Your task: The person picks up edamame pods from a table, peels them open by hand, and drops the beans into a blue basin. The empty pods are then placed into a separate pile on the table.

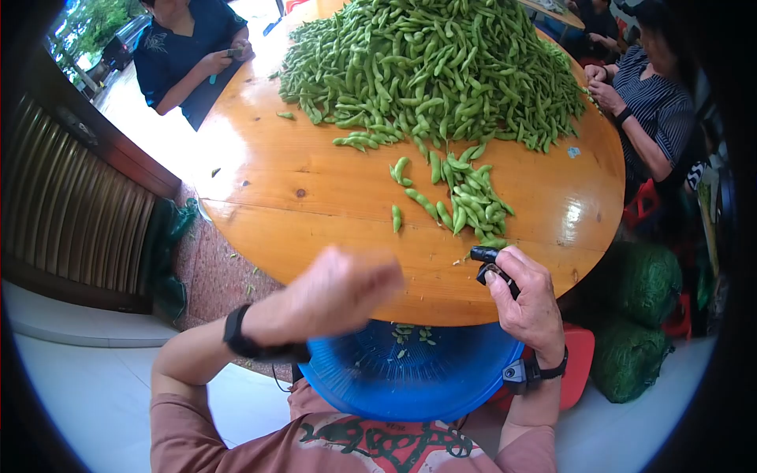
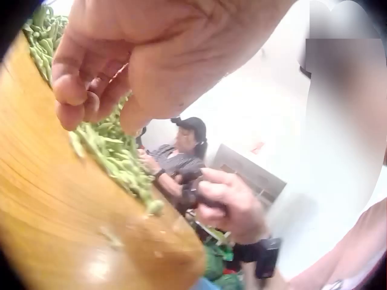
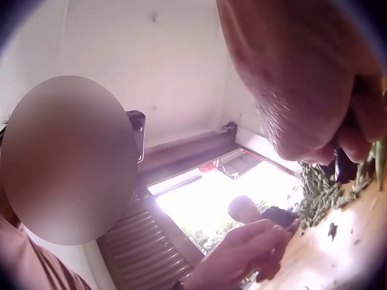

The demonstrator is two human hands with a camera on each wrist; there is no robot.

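My right hand [image 1: 527, 296] grips a small black hand tool [image 1: 498, 279] with two short, thick arms, just above the table's near edge. Its working end cannot be made out. Next to the tool lies a loose cluster of green soybean pods [image 1: 479, 201]. My left hand [image 1: 335, 288] is blurred over the near edge, left of the right hand. In the left wrist view that hand [image 2: 151, 60] has loosely bent fingers and shows nothing between them. Below both hands a blue plastic basin [image 1: 378, 370] sits at my lap, with several shelled beans or pods [image 1: 406, 334] inside.
A big heap of pods [image 1: 434, 71] covers the far part of the round wooden table [image 1: 292, 173]. One person [image 1: 185, 55] is at the far left, another in stripes [image 1: 650, 102] at the right. Full green net sacks [image 1: 631, 355] and a red stool [image 1: 578, 366] stand at lower right.
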